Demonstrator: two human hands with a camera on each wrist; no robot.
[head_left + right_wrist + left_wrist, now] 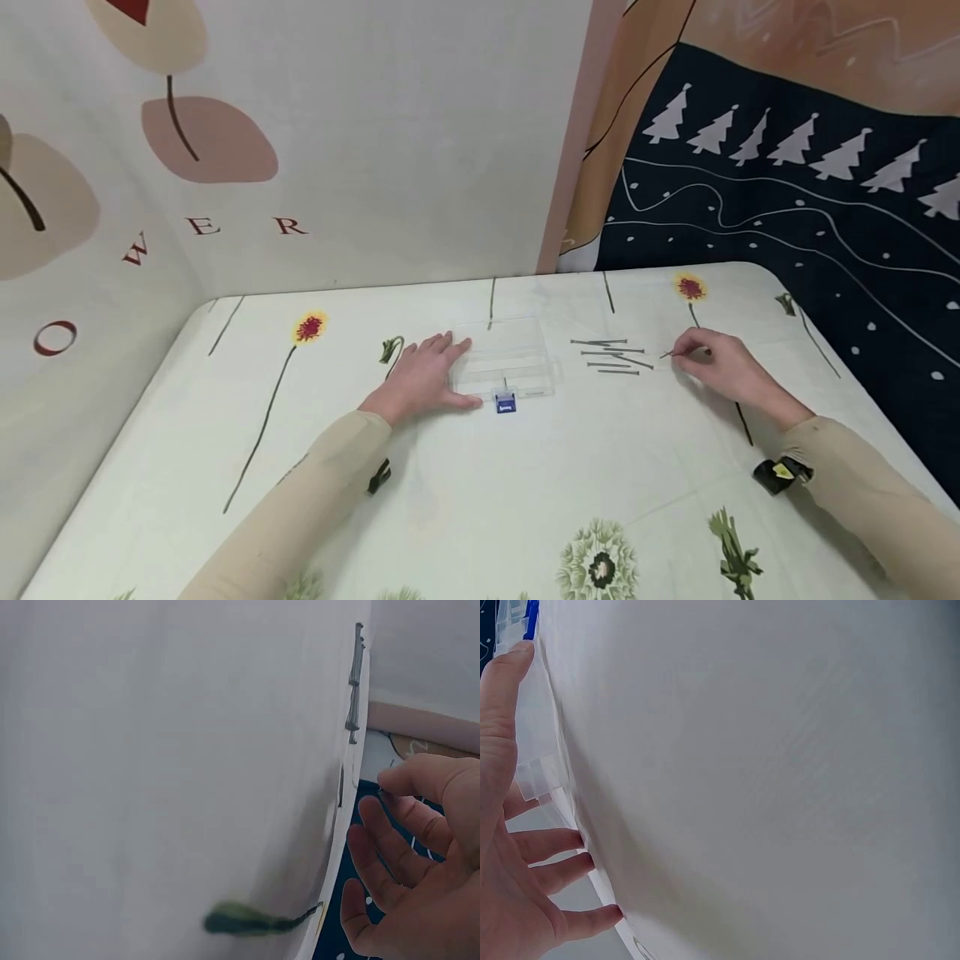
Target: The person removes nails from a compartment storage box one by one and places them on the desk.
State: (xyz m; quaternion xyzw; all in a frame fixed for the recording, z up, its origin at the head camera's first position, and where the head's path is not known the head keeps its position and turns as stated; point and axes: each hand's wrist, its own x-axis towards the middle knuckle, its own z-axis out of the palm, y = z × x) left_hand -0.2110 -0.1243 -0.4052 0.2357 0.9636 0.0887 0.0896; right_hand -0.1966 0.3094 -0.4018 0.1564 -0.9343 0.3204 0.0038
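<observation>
A clear plastic box (525, 360) with inner dividers and a blue latch (506, 403) at its front lies mid-table. My left hand (427, 377) rests at its left side with fingers spread. In the left wrist view, the thumb (504, 694) reaches along the box (536, 727) toward the latch, while the other fingertips are down on the cloth. To the right of the box, several grey nails (617, 352) lie loosely side by side, some crossing. Just right of them, my right hand (712, 364) pinches a single nail (665, 356) between thumb and forefinger, its tip pointing left.
A white cloth with printed flowers (309, 327) covers the table (480, 492). Hanging fabric stands behind it, pale at the left and dark with white trees (791, 140) at the right. Each sleeve has a small black device (780, 475) at the wrist.
</observation>
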